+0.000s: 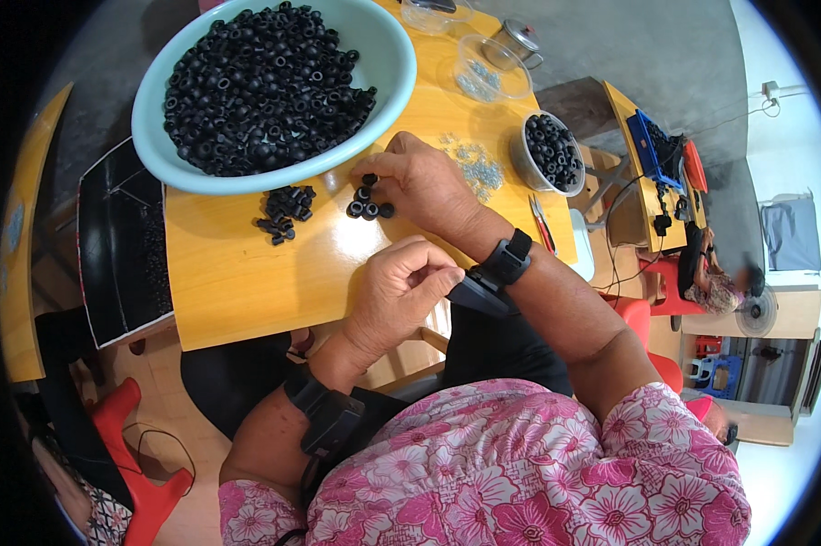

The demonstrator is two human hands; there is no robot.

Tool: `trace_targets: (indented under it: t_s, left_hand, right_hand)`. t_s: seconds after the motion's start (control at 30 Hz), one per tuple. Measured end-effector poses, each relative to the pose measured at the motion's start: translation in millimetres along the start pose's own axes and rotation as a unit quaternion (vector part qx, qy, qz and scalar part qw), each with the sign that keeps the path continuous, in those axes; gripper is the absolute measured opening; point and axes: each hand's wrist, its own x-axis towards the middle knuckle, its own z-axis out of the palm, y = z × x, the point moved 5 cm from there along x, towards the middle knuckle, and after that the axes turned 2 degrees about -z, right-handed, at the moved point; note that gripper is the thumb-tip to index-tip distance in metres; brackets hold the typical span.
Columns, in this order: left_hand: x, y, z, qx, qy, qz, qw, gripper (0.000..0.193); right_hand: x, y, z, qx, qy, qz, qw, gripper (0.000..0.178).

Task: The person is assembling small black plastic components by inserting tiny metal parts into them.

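My right hand (433,185) reaches over the yellow table, its fingers closed on a small black ring-shaped part (370,179). Several more black ring-shaped parts (370,209) sit grouped just below those fingertips. Closer to my body, my left hand (397,289) is closed with the thumb pressed against the bent fingers; whatever it may hold is hidden. A small pile of black cylindrical pieces (286,213) lies left of the group. Beyond both hands, a large pale-blue basin (396,86) is heaped with black ring-shaped parts (256,91).
Small silvery pieces (478,171) are scattered right of my right hand, near a tub of black rings (550,153) and red-handled pliers (543,224). Behind are a clear bowl (510,82) and a metal mug (519,38). A black-lined tray (119,246) stands left of the table (237,300).
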Motion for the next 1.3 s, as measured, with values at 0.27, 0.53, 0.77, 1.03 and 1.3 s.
trace_targets:
  t_s: [0.27,0.53,0.77,1.03,1.3]
  left_hand:
    - [0.2,-2.5,1.7,0.006,0.006,0.003,1.0,0.004]
    - [2.2,-6.6,-0.1,-0.007,0.014,-0.01,1.0,0.004]
    - [1.9,-14.3,-2.0,0.005,0.02,0.004,1.0,0.006]
    - [1.5,-13.4,-0.4,0.005,0.017,-0.001,1.0,0.004]
    - [4.7,-9.3,-1.8,-0.114,0.107,0.016,0.988,0.023]
  right_hand:
    - [-5.6,14.4,-2.0,0.042,0.044,-0.004,0.998,0.021]
    - [-29.3,35.4,-12.5,0.083,0.081,0.035,0.993,0.015]
    - [-26.0,34.1,-9.8,0.037,0.062,0.016,0.997,0.019]
    - [-34.4,27.7,-11.1,-0.03,0.029,0.005,0.999,0.021]
    - [-65.3,8.2,-45.1,0.121,0.1,0.022,0.987,0.023]
